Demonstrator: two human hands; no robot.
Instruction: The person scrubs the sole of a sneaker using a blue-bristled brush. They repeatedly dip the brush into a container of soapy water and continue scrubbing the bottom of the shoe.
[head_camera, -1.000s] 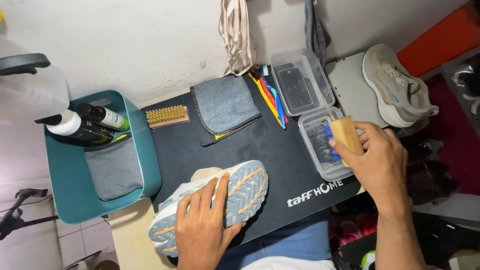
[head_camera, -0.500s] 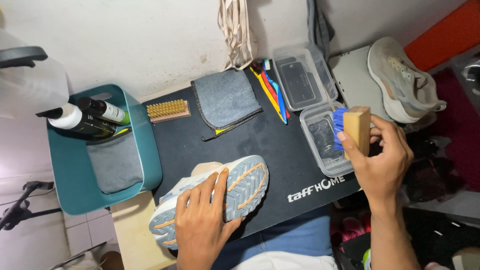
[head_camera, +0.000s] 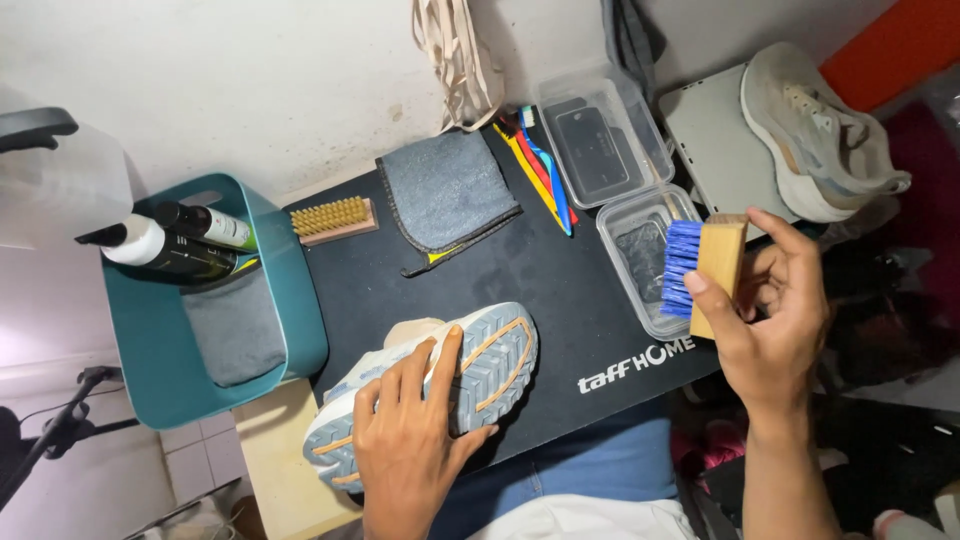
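Two hands busy, sneaker scrub about to start.
Left hand (head_camera: 410, 450) presses flat on the sole-up sneaker (head_camera: 430, 385) at lower centre; right hand (head_camera: 770, 310) grips a blue-bristled wooden brush (head_camera: 705, 268), probably headed to the sole next.

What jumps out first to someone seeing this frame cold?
The left hand presses flat on a grey sneaker with orange-lined sole, lying sole-up at the near edge of the black work mat. The right hand grips a wooden brush with blue bristles above a clear plastic tub. At far left stands a teal plastic bin holding bottles.
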